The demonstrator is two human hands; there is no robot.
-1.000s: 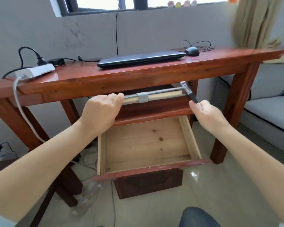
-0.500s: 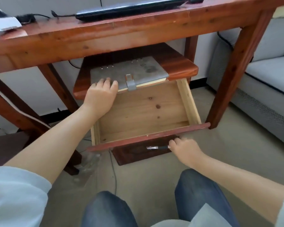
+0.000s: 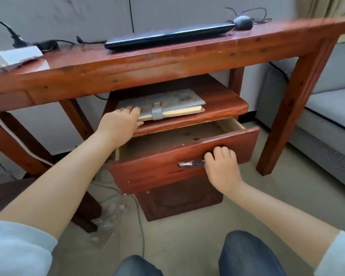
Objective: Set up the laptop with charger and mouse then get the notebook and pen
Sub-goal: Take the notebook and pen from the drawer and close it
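Note:
A grey notebook (image 3: 173, 101) with a strap clasp lies flat on the top of the small red cabinet (image 3: 223, 108) under the desk. My left hand (image 3: 120, 124) grips its front left corner, fingers on the cover and thumb below the edge. My right hand (image 3: 221, 166) holds a black and silver pen (image 3: 189, 163) sideways and presses its fingers against the drawer front (image 3: 153, 174). The drawer stands partly open and what shows of its inside is bare wood. On the desk (image 3: 127, 66) lie the closed black laptop (image 3: 167, 36), the black mouse (image 3: 243, 22) and the charger brick (image 3: 46, 45).
A white power strip (image 3: 14, 56) with a black plug sits on the desk's left end, and its white cable hangs down past the leg. A grey sofa (image 3: 327, 108) stands to the right. Cables and clear plastic lie on the floor beside the cabinet. My knees show at the bottom.
The notebook, held up in front of the desk a second ago, now lies on the cabinet top. My right hand dropped with the pen to the drawer front, and the drawer has slid partly in.

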